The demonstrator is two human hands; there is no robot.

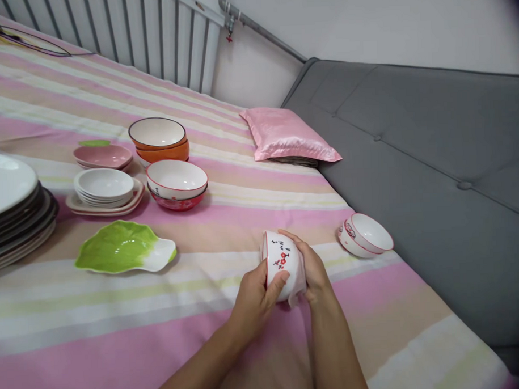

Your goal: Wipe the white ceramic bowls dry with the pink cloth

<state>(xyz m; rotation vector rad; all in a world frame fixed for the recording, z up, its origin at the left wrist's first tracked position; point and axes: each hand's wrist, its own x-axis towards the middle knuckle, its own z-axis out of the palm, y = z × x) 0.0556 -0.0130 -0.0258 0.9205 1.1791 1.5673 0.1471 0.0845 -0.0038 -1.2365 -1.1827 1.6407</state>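
A white bowl (283, 262) with a red rim, red blossoms and dark lettering is tipped on its side between my hands, above the striped bedsheet. My left hand (257, 294) grips its near side, thumb across the outer wall. Around the far right side curls my right hand (314, 272), pressing a thin pale cloth (300, 281) against the outside of the bowl. Part of the cloth hangs below the bowl. The bowl's inside faces away to the left and is mostly hidden.
Two small bowls (363, 236) lean together by the grey headboard (432, 154). To the left are a green leaf-shaped dish (120, 247), red-rimmed bowls (177, 180), orange bowls (164, 149), white saucers (104, 188), pink dishes (102, 156) and stacked plates (12, 186). Behind lies a pink pillow (287, 131).
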